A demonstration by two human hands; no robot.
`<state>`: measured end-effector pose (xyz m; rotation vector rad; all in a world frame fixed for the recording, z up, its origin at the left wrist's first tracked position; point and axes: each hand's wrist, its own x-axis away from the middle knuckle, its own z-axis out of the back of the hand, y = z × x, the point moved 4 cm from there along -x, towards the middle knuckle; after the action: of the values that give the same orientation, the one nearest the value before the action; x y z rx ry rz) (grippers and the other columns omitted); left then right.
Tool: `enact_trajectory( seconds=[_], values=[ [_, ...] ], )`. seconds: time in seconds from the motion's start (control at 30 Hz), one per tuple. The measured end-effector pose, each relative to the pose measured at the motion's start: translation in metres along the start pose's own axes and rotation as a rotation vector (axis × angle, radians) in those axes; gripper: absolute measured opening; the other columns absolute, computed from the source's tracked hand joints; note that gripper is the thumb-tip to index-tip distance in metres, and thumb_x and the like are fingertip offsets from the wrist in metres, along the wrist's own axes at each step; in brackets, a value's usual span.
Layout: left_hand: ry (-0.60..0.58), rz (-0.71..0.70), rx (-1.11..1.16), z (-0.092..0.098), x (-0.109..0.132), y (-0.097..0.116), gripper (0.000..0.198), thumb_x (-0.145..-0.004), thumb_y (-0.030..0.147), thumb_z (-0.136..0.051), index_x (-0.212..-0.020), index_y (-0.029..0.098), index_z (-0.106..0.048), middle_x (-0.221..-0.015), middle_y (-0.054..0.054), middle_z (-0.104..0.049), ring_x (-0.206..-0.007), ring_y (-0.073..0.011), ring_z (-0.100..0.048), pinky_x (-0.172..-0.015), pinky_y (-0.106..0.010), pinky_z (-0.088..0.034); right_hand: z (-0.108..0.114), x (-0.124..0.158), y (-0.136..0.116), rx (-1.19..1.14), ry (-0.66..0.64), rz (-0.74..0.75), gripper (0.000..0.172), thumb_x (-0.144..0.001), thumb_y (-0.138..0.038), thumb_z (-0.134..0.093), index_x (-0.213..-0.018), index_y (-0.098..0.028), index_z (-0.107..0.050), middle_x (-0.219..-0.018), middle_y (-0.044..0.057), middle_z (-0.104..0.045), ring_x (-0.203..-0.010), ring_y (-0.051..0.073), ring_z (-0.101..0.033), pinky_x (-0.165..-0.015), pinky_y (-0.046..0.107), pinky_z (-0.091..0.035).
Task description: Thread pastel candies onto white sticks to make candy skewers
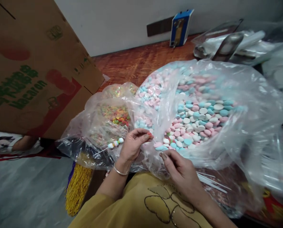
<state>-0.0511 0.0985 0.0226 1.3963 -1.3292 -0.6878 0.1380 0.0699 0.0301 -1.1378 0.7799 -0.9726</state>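
Observation:
Near the middle, my left hand (135, 144), with a bangle on the wrist, pinches a small red piece (149, 135) between thumb and fingertips. My right hand (179, 169) is closed at the fingertips, close to the front edge of a big clear bag (168, 107); what it holds is too small to name. Pink, white and blue candies (193, 126) fill that bag. Left of it lies another clear bag (91, 117) with small colourful pieces (117, 115). A stick with several coloured pieces (115, 143) rests on this bag, beside my left hand.
A large cardboard box (36, 69) stands at the left. White sticks (212, 182) lie right of my right hand. A blue box (181, 28) stands at the back of the wooden table (129, 60). A metal scoop (228, 46) lies back right. Yellow fringe (78, 190) hangs at the front left.

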Motion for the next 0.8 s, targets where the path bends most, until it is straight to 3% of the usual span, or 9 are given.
enact_trajectory(
  seconds=[0.2,0.37,0.57,0.67,0.8],
  values=[
    [-0.140,-0.121,-0.203,-0.012,0.001,-0.006,0.015,-0.073,0.027,-0.090,-0.085,0.021,-0.082,-0.089,-0.003,-0.077,-0.083,-0.0129,-0.069,-0.078,-0.024,-0.055,0.007,0.007,0.008,-0.008,0.015,-0.064,0.027,-0.103,-0.034,-0.046,-0.084,-0.020,-0.060,-0.071,-0.003,-0.057,-0.063,0.013,-0.052,-0.060,0.022,-0.041],
    [-0.151,-0.234,-0.265,-0.021,0.000,0.001,0.010,-0.073,0.025,-0.089,-0.080,0.022,-0.082,-0.085,-0.004,-0.076,-0.085,-0.0150,-0.068,-0.080,-0.026,-0.054,0.010,0.008,0.010,-0.076,0.047,-0.081,0.028,-0.102,-0.036,-0.047,-0.080,-0.021,-0.056,-0.066,-0.005,-0.048,-0.059,0.012,-0.046,-0.055,0.023,-0.037],
    [-0.172,-0.271,-0.323,-0.026,0.006,0.004,0.011,-0.072,0.027,-0.089,-0.078,0.021,-0.082,-0.082,-0.005,-0.076,-0.082,-0.0168,-0.069,-0.077,-0.028,-0.055,0.010,0.007,0.012,-0.123,0.026,-0.111,0.029,-0.103,-0.039,-0.048,-0.083,-0.020,-0.060,-0.068,-0.003,-0.050,-0.062,0.013,-0.046,-0.057,0.023,-0.038],
    [-0.137,-0.231,-0.300,-0.024,0.007,0.003,0.019,-0.069,0.028,-0.091,-0.085,0.022,-0.083,-0.081,-0.005,-0.076,-0.078,-0.0161,-0.069,-0.075,-0.028,-0.056,0.009,0.005,0.015,-0.168,0.052,-0.121,0.029,-0.102,-0.041,-0.051,-0.085,-0.020,-0.062,-0.068,-0.003,-0.050,-0.061,0.013,-0.045,-0.056,0.023,-0.037],
    [-0.062,-0.055,-0.064,-0.022,0.002,-0.007,0.030,-0.060,0.033,-0.096,-0.083,0.019,-0.080,-0.070,-0.002,-0.073,-0.062,-0.0122,-0.065,-0.064,-0.026,-0.055,0.008,0.006,0.025,-0.329,0.070,-0.194,0.033,-0.102,-0.049,-0.053,-0.090,-0.021,-0.063,-0.060,-0.007,-0.040,-0.052,0.011,-0.037,-0.049,0.023,-0.033]
  ],
)
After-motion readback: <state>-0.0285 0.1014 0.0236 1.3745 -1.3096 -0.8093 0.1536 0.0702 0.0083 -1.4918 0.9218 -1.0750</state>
